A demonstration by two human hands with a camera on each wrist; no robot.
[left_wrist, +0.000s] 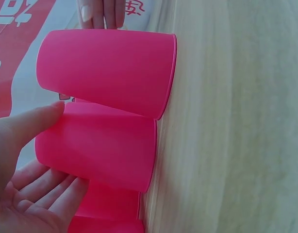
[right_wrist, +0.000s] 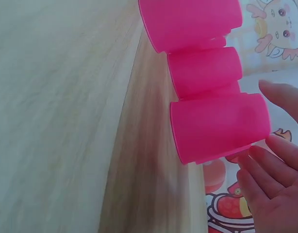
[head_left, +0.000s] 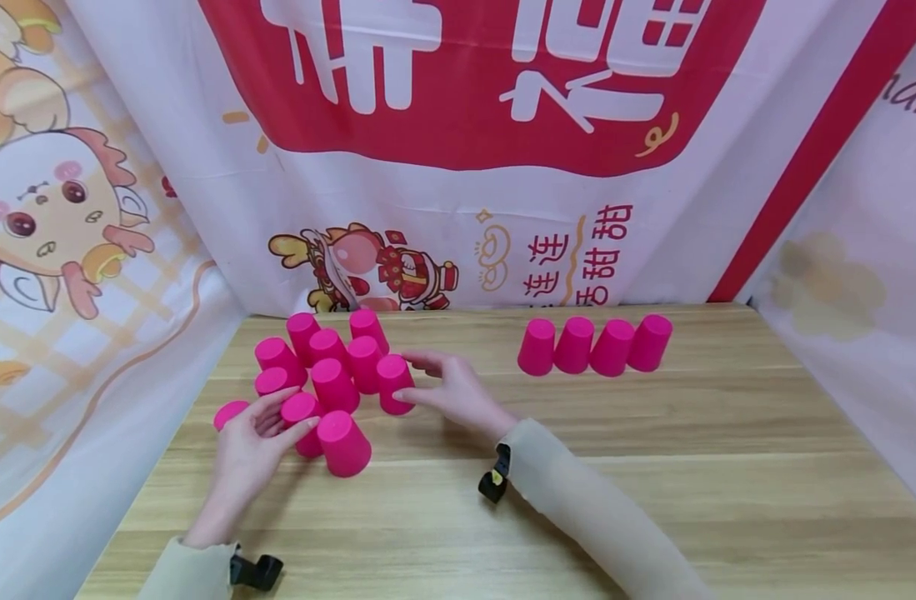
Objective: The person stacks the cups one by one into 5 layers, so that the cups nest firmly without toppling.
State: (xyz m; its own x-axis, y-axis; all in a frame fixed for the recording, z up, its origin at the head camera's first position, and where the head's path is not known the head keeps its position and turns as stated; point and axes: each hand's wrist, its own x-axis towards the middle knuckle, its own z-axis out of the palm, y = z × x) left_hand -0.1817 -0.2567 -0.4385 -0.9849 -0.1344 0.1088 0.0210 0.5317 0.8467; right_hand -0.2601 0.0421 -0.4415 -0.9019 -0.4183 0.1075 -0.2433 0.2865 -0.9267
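Several upside-down pink cups (head_left: 335, 385) stand in a cluster on the left of the table. My left hand (head_left: 251, 442) holds one pink cup (head_left: 302, 425) near the cluster's front, thumb on one side and fingers on the other; its thumb (left_wrist: 49, 114) lies against the cup's narrow end. Right beside it stands the front cup (head_left: 344, 446). My right hand (head_left: 458, 393) spans the pink cup (head_left: 395, 385) at the cluster's right edge. In the right wrist view its fingers (right_wrist: 258, 170) are spread beside that cup, with the thumb slightly apart from it.
Four-sided cloth hangings aside, a printed backdrop (head_left: 458, 192) rises behind the wooden table (head_left: 578, 483). A row of several upside-down pink cups (head_left: 575, 346) stands at the back right. Each wrist bears a black camera mount (head_left: 493, 483).
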